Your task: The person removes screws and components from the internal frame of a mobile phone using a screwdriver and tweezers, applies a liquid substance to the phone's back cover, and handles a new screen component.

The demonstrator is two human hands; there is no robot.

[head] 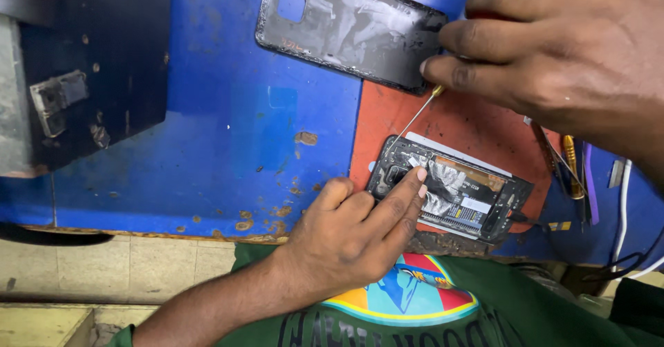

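Evidently the left hand [353, 233] pins the opened phone [449, 188] with 2 fingertips; the right hand [560, 49] grips a thin screwdriver [418, 115]. Seat its tip squarely, I judge; press lightly.

The right hand [567, 49] hides the screwdriver [415, 120] handle and runs off frame.
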